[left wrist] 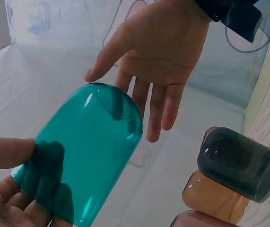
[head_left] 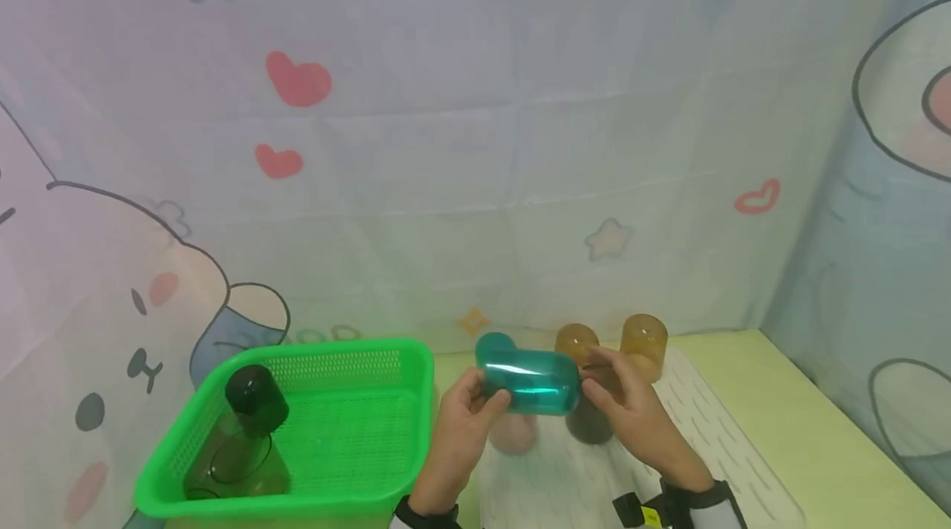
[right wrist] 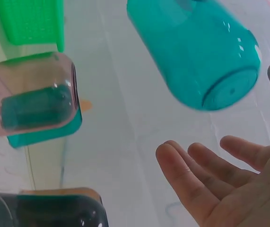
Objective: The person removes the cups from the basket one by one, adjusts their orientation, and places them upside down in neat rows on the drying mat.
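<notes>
The left hand (head_left: 462, 422) grips the open end of a teal cup (head_left: 529, 381), fingers curled round its rim, holding it sideways in the air. The right hand (head_left: 633, 413) waits just off the cup's closed base, fingers straight and loose, gripping nothing, seemingly placed to receive it. Beyond the hands, amber cups (head_left: 643, 344) stand upside down on a white mat (head_left: 713, 430); off to the left sits a green basket (head_left: 371, 446) holding a dark cup (head_left: 256, 399).

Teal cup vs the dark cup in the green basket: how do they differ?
The teal cup lies sideways in the air, gripped by the left hand; the dark cup stands mouth-down in the green basket, untouched. Teal is bright blue-green, the dark one near black. Both are translucent, round-ended tumblers.
</notes>
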